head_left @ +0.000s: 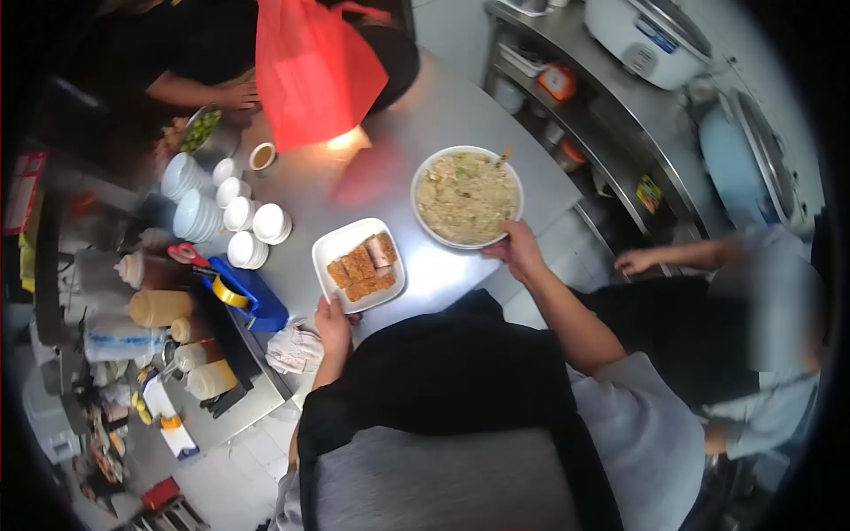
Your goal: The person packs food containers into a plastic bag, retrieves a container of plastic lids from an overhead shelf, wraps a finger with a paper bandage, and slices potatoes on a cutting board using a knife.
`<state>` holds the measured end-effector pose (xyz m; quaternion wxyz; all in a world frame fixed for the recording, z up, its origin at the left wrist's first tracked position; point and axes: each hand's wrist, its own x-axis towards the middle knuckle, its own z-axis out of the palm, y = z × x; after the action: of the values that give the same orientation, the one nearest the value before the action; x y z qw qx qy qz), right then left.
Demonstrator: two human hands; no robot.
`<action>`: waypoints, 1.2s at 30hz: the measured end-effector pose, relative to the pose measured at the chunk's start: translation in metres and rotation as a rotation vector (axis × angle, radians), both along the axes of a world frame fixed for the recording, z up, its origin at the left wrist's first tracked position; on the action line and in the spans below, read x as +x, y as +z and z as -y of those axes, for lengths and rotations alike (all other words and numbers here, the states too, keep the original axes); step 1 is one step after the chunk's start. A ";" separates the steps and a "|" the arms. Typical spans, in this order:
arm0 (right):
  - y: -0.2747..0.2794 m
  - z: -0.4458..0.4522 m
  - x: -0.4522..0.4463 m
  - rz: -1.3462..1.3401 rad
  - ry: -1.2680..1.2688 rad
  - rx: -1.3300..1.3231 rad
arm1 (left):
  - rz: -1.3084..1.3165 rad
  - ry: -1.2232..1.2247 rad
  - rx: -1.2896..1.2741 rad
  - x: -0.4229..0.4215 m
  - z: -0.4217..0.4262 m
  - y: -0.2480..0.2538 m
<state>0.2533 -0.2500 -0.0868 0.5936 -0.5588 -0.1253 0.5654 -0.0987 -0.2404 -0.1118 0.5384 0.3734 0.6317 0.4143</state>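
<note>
My left hand (333, 326) grips the near left edge of a white square dish (320, 252), which holds browned, breaded pieces of food (360, 273). To the right, my right hand (520, 251) holds the lower right rim of a round white bowl (422, 217) filled with fried rice (467, 196). Both hands are closed on the rims, thumbs showing. Dish and bowl are apart, over the steel table.
A red bag (310, 80) stands at the table's far side beside another person's hand (237, 94). Stacked white bowls (197, 212), a blue tape dispenser (257, 296) and sauce bottles (159, 308) are on the left. A co-worker (682, 327) is at the right, near shelves (611, 133).
</note>
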 end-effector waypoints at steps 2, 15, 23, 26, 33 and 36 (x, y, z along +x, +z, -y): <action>-0.012 -0.015 0.021 0.047 0.042 0.033 | 0.021 0.070 -0.023 0.014 -0.002 0.003; 0.020 -0.130 0.099 -0.005 0.255 -0.004 | -0.006 0.220 -0.081 0.061 -0.181 0.043; 0.040 -0.309 0.077 -0.073 0.283 0.235 | -0.005 0.364 -0.011 0.094 -0.372 0.014; 0.033 -0.390 0.053 -0.083 0.279 0.314 | -0.061 0.356 -0.030 0.097 -0.401 -0.007; -0.036 -0.554 0.008 -0.027 0.258 0.375 | -0.262 0.333 -0.064 0.116 -0.443 -0.028; -0.062 -0.590 -0.004 -0.048 0.188 0.314 | -1.255 -0.373 -0.028 0.106 -0.454 -0.041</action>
<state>0.2497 0.3404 -0.1485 0.6211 -0.4313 -0.2496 0.6049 0.0078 0.2136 -0.1526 0.1349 0.6404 0.7560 0.0091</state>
